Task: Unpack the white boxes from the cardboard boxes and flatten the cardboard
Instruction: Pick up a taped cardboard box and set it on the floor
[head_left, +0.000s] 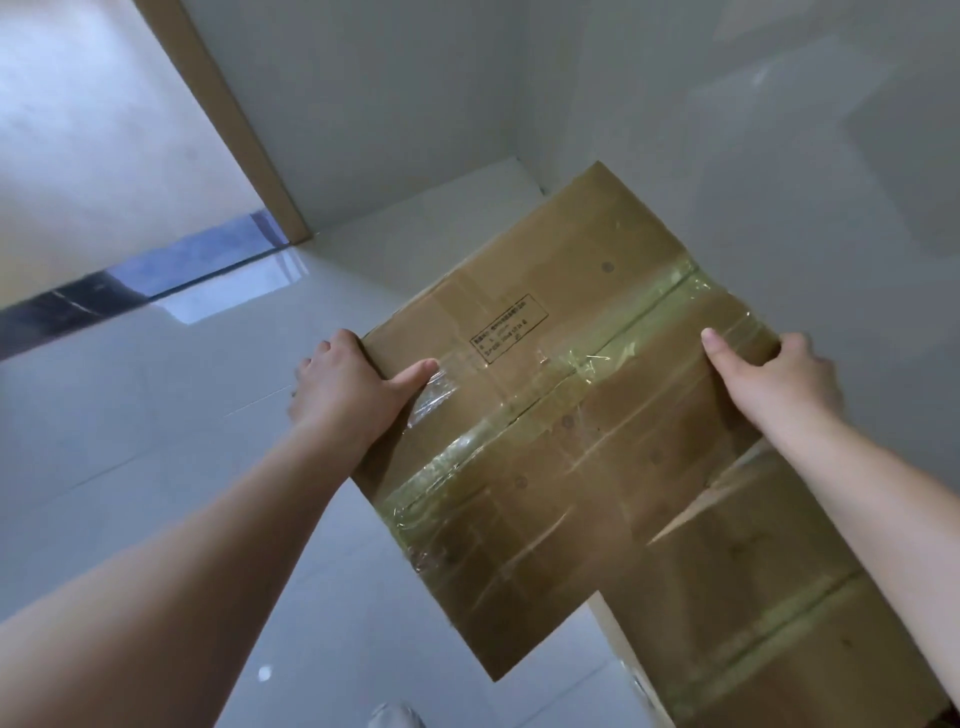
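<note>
Head view, looking down at the floor (156, 441), pale glossy tiles. I hold a flattened cardboard box (561, 415) out in front of me, one hand on each side edge, its flat face turned up toward me.

My left hand (353, 389) grips the left edge: thumb lying across the top face on a patch of crinkled clear tape, fingers curled round under the edge and out of sight. My right hand (774, 379) grips the right edge the same way, thumb on top pointing away from me, fingers wrapped over the far side.

A strip of yellowish clear tape (545, 395) runs diagonally across the cardboard along its centre seam. A small printed black-bordered label (511, 327) sits on the upper part, text too small to read.

Below and to the right, partly covered by the held piece, is a second cardboard box (779, 597) with its own tape strip; whether it is flattened I cannot tell.

White walls (675, 104) meet in a corner behind the cardboard. A brown door frame (223, 124) stands at upper left, with a dark threshold strip (130, 280) at its foot.
</note>
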